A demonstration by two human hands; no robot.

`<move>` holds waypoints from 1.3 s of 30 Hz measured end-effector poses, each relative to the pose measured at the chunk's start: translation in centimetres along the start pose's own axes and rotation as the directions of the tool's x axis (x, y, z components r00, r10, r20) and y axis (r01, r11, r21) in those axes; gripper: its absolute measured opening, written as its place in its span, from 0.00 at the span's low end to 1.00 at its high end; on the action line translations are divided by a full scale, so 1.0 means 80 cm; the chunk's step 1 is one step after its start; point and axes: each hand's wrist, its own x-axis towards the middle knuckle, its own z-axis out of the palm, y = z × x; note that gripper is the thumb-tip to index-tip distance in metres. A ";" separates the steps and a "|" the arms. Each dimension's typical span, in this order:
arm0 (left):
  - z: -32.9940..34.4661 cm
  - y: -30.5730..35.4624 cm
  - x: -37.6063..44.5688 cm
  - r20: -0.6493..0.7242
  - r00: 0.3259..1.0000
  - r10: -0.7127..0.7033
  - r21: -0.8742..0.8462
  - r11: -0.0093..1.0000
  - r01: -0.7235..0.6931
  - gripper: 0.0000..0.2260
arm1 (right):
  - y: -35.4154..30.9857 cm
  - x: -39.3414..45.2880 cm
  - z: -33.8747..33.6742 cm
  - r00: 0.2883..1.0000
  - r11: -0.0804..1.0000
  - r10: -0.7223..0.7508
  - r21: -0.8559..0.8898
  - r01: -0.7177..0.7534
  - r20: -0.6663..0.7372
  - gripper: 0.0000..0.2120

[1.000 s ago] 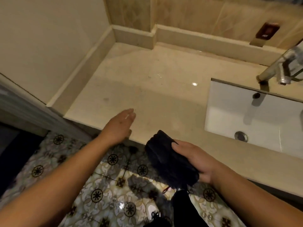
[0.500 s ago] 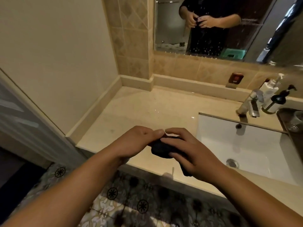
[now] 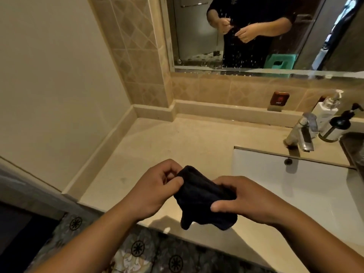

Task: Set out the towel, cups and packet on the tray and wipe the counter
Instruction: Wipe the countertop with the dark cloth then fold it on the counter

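A small dark towel (image 3: 202,198) hangs crumpled between both hands, above the front edge of the beige stone counter (image 3: 167,146). My left hand (image 3: 155,190) pinches its upper left corner with thumb and fingers. My right hand (image 3: 244,200) grips its right side, with the lower folds drooping below. A dark tray (image 3: 352,148) shows only as a sliver at the right edge. No cups or packet are in view.
A white sink basin (image 3: 295,186) is set in the counter on the right, with a chrome tap (image 3: 303,133) behind it. A white pump bottle (image 3: 327,109) and a dark-topped one (image 3: 340,123) stand by the tap. A mirror (image 3: 256,32) hangs above; patterned floor tiles (image 3: 137,251) lie below.
My left hand, open over the counter edge a second ago, has come in and taken hold of the towel. The towel has risen above the counter, and my head has tilted up toward the mirror.
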 end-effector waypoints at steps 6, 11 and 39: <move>-0.002 -0.013 0.015 -0.045 0.996 -0.078 -0.082 0.994 0.074 0.10 | 0.011 0.023 -0.027 0.977 0.945 -0.151 -0.314 0.097 -0.151 0.04; -0.012 -0.028 0.022 -0.033 0.996 -0.087 0.081 0.993 0.089 0.18 | 0.004 0.032 -0.023 0.928 0.801 -0.330 -0.571 0.179 -0.173 0.12; -0.078 -0.195 0.104 0.287 0.867 0.407 0.652 0.581 -0.488 0.15 | 0.095 0.129 0.013 0.935 0.584 -0.134 -0.788 -0.195 -0.330 0.06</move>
